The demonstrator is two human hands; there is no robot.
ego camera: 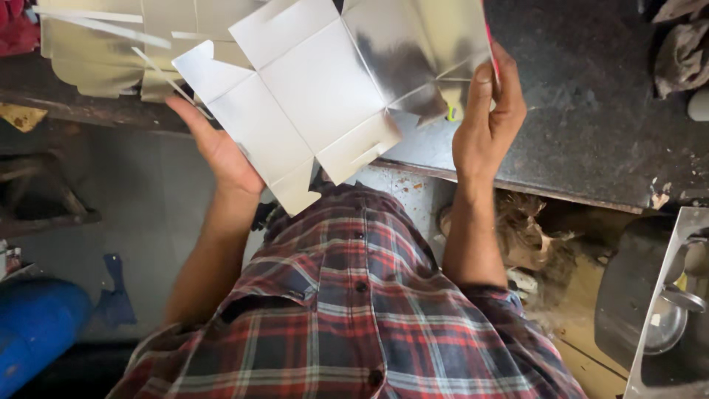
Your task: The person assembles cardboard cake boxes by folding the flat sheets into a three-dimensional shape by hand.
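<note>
Landmark: the unfolded silver carton blank (pixel 317 96), a flat, creased sheet of foil-faced card with flaps at its edges, held up over the near edge of the counter (pixel 591 125).
Plaid shirt (pixel 347 310): red, white and dark check, nearest the camera, directly below the carton blank.
Blue drum (pixel 33 325): rounded, low at the left, well apart from the carton blank.
Steel vessels (pixel 672 318): a ladle and a bowl beside a metal sheet, low at the right, well apart from the carton blank.
Left hand (pixel 221 151): spread open, palm and fingers pressed flat against the underside of the carton blank at its left flaps.
Right hand (pixel 487 118): fingers curled, thumb and fingertips pinched on the right edge of the carton blank, where a thin red-pink border shows.
Yellow-green tag (pixel 450 113): a small bright speck just left of the right hand, against the carton blank's lower right fold.
Stack of blanks (pixel 103 44): more silver-gold card sheets lying on the counter, beyond and left of the carton blank, partly behind it.
Cloth (pixel 683 44): grey, crumpled, on the far right of the counter, well apart from the carton blank.
</note>
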